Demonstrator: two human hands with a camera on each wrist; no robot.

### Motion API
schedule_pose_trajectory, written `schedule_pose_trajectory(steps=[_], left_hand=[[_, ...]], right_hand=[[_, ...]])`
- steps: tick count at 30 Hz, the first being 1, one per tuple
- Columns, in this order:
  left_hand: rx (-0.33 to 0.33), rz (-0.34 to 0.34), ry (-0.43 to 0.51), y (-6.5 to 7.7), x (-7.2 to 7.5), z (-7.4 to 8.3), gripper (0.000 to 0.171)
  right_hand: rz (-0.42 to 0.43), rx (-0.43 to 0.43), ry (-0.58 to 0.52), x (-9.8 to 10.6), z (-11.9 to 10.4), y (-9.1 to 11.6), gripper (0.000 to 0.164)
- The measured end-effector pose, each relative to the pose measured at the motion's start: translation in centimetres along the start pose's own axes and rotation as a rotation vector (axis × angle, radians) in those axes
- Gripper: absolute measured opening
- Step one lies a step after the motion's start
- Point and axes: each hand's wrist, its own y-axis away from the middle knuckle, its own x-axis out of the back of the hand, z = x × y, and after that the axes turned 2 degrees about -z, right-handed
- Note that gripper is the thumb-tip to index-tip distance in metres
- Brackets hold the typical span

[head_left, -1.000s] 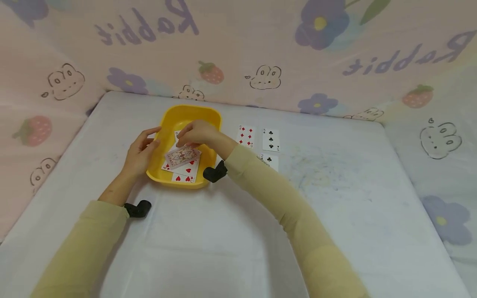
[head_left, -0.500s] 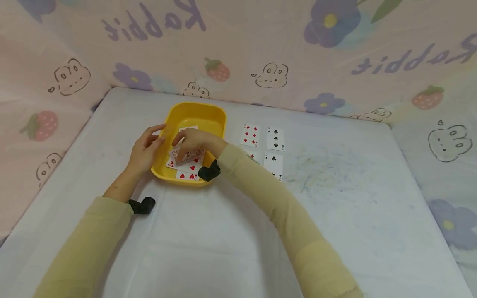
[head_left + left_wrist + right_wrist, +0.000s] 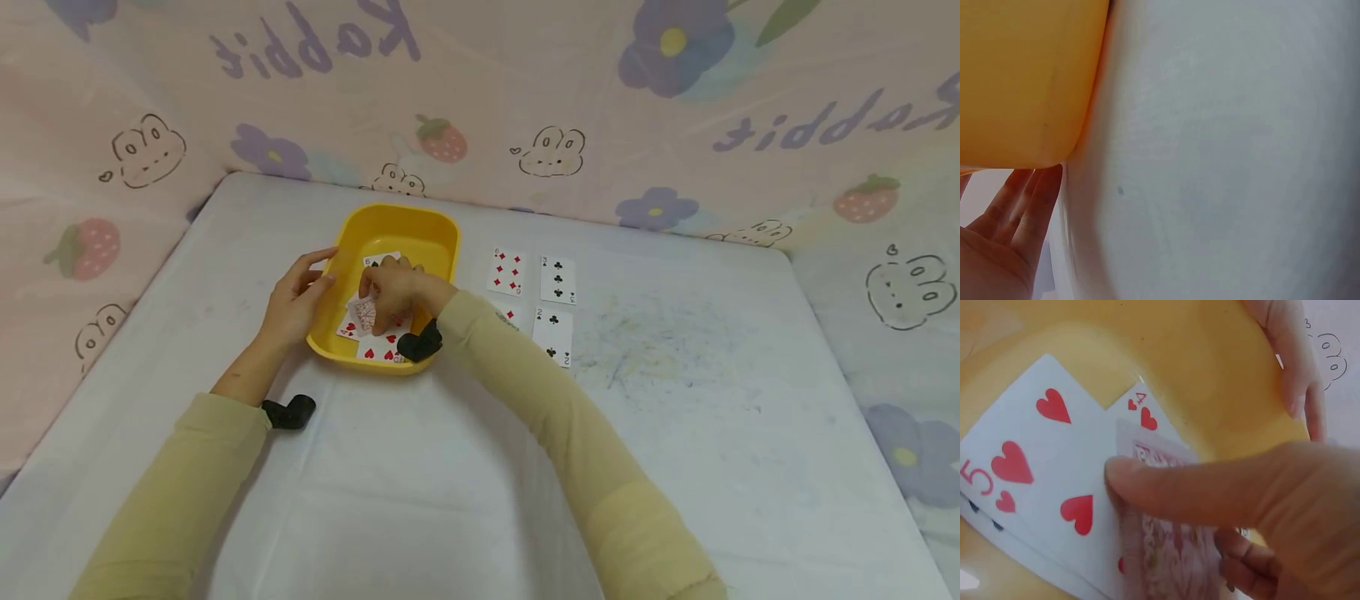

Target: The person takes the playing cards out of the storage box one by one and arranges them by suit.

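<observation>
Pinching a face-down playing card [image 3: 1175, 544] between thumb and curled fingers, your right hand [image 3: 397, 292] works inside the yellow tray [image 3: 401, 218]; motion blur keeps you from telling whether it is one card or several. Your left hand [image 3: 291, 304] has its fingers fairly straight and touching the tray's left side at the rim.

Inside the tray, beneath the card you grip, the five of hearts [image 3: 1054, 469] lies face up, overlapping the four of hearts [image 3: 1144, 419]. Farther back is a black six [image 3: 381, 257], partly covered, its suit too small for you to tell.

On the white-covered desk [image 3: 420, 467], just right of the tray, you have the six of diamonds [image 3: 507, 272] beside the three of clubs [image 3: 558, 279]. Nearer you are the two of clubs [image 3: 552, 337] and a diamond card [image 3: 508, 314], the latter partly hidden by your right sleeve [image 3: 570, 442].
</observation>
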Motion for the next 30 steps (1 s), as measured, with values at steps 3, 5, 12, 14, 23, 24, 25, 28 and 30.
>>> schedule_pose_trajectory(steps=[3,5,12,14,23,24,25,28,30], left_hand=[[-0.003,-0.004,0.005,0.0,0.0,0.1,0.045],[0.0,-0.005,0.002,0.1,-0.1,0.1,0.045],[0.006,-0.007,-0.01,0.1,-0.2,0.2,0.045],[0.007,-0.008,-0.011,0.1,-0.2,0.3,0.044],[0.015,-0.017,-0.019,0.2,-0.1,0.6,0.045],[0.017,-0.017,-0.019,0.2,-0.1,0.6,0.045],[0.019,-0.018,-0.022,0.2,-0.1,0.6,0.045],[0.022,-0.013,-0.028,0.2,-0.1,0.5,0.045],[0.025,-0.011,-0.031,0.2,-0.1,0.4,0.045]], right_hand=[[0.015,-0.005,-0.03,0.0,0.0,0.2,0.05],[0.022,-0.01,-0.106,0.0,0.0,0.3,0.048],[0.12,0.002,-0.328,0.2,0.4,0.2,0.033],[0.161,0.003,-0.352,0.4,0.5,0.3,0.037],[0.119,-0.034,-0.506,1.5,1.1,2.0,0.06],[0.108,-0.038,-0.54,1.6,1.3,2.2,0.064],[0.089,-0.028,-0.589,1.7,1.5,2.4,0.064],[0.053,0.018,-0.773,2.0,2.1,2.9,0.061],[0.021,0.048,-0.922,2.2,2.4,3.1,0.057]])
